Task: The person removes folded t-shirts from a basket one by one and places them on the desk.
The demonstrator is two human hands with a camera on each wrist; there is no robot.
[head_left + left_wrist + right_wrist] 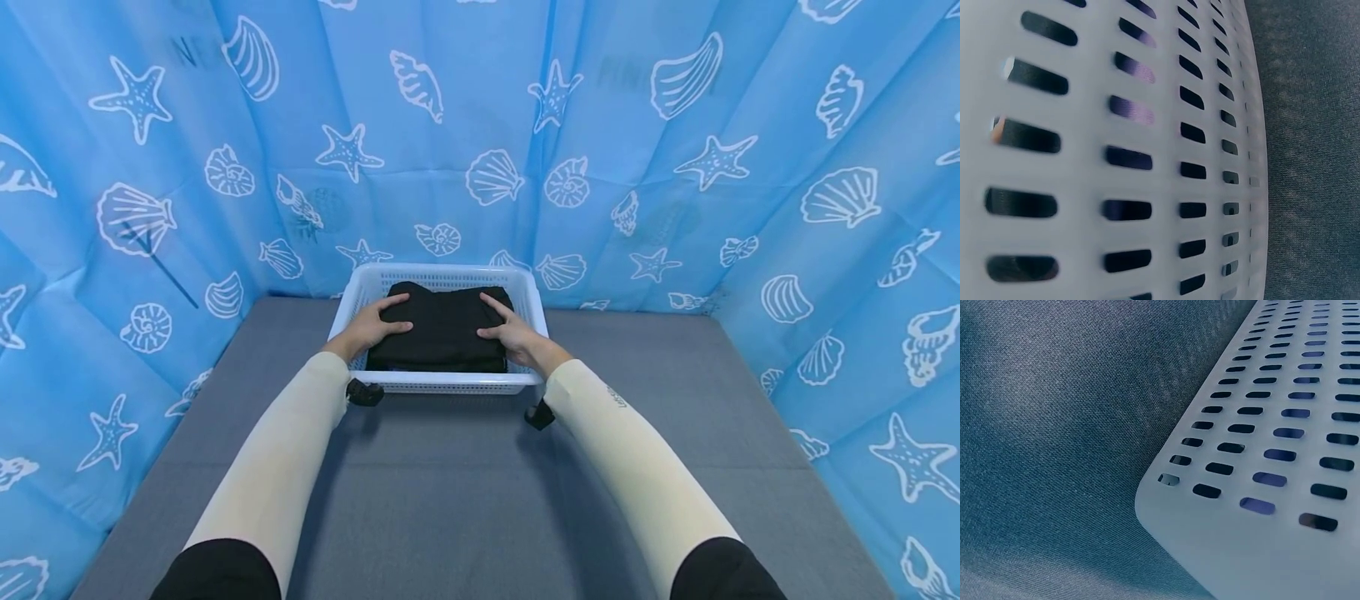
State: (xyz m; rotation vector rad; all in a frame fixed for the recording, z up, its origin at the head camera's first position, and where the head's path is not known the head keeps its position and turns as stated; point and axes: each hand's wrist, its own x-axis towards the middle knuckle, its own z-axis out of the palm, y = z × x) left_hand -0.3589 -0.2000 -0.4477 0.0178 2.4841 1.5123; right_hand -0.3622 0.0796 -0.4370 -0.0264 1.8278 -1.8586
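Observation:
A folded black cloth (442,332) lies inside a white plastic basket (442,378) in the head view. On its left side rests my left hand (367,327), thumb and forefinger stretched out over the fabric. My right hand (521,337) touches the right side in much the same way. The remaining fingers of both hands are largely hidden. Up close, the left wrist view holds the slotted basket wall (1085,175), with dark and purple fabric behind the slots. A lower corner of the basket (1210,519) fills the right of the right wrist view; neither wrist view plainly shows its hand.
The basket stands near the back of a grey cloth-covered table (465,500). A blue curtain (480,125) with white shells and starfish hangs behind and along both sides. Black straps (365,392) hang under the wrists, close to the basket's front.

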